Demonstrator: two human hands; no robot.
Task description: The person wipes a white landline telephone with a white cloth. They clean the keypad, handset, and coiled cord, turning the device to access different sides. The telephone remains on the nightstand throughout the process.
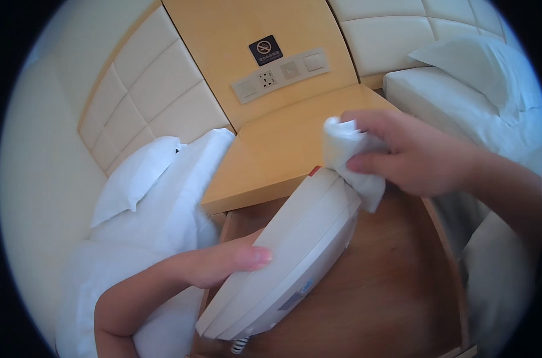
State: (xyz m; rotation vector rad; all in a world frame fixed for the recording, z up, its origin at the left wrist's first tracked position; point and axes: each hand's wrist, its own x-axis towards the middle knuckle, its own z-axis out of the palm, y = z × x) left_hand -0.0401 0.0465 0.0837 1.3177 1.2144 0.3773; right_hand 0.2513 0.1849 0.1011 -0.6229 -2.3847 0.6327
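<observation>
My left hand [235,262] grips a white desk telephone [293,250] by its near side, thumb on the casing and the other fingers hidden behind. The phone is tilted on its edge above an open wooden drawer [387,277]. A coiled cord [240,344] hangs from its lower end, and a small red part [315,171] shows at the upper end. Between the thumb and fingers of my right hand [401,152] is a folded white cloth [349,150], whose lower part touches the phone's upper end. The phone's keypad side is out of sight.
Behind the drawer is a wooden nightstand top [289,138], below a wall panel with a switch-and-socket strip [281,76] and a no-smoking sign [265,50]. White beds [163,223] with pillows [139,176] flank it, under padded headboards [150,94].
</observation>
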